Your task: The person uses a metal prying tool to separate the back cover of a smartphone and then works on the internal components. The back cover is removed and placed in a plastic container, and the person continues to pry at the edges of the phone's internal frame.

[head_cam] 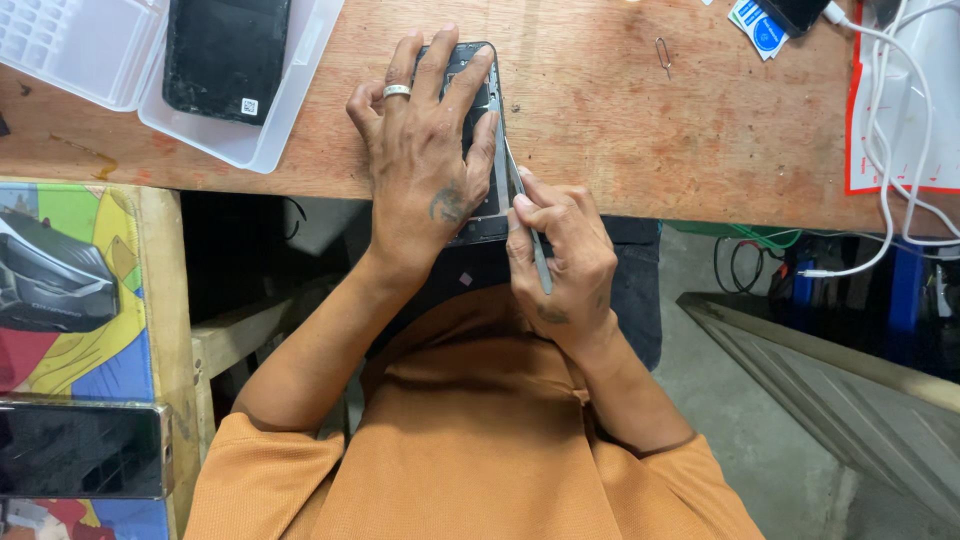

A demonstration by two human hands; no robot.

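Pressing flat on an opened black phone (487, 150), the person's left hand (425, 150) spreads its fingers wide over the device, a silver ring (397, 91) on one finger and a small dark tattoo near the thumb base. The phone lies at the near edge of a worn wooden table (620, 130), its lower end overhanging toward the person's orange shirt (470, 440). At about four o'clock from the left hand, the right hand (560, 260) is closed narrowly around a thin metal tool (528, 220), which looks like tweezers or a pry blade, though the view is too poor to say which. The tool's tip meets the phone's right edge, just beside the left thumb.

At ten o'clock from the hands, a clear plastic tray (270, 140) holds a black rear phone panel (226, 55), and a compartmented clear box (70, 40) sits touching it at the table's far left corner. A small wire pin tool (664, 55) lies alone on the wood at about one o'clock. Farther toward two o'clock, white cables (900, 150) loop over a red-bordered white mat (935, 120), beside a small blue-and-white packet (757, 25) and the corner of another dark device (795, 12). At eight o'clock, a lower shelf with a brightly coloured printed surface (70, 290) carries a dark-screened phone (80, 450).
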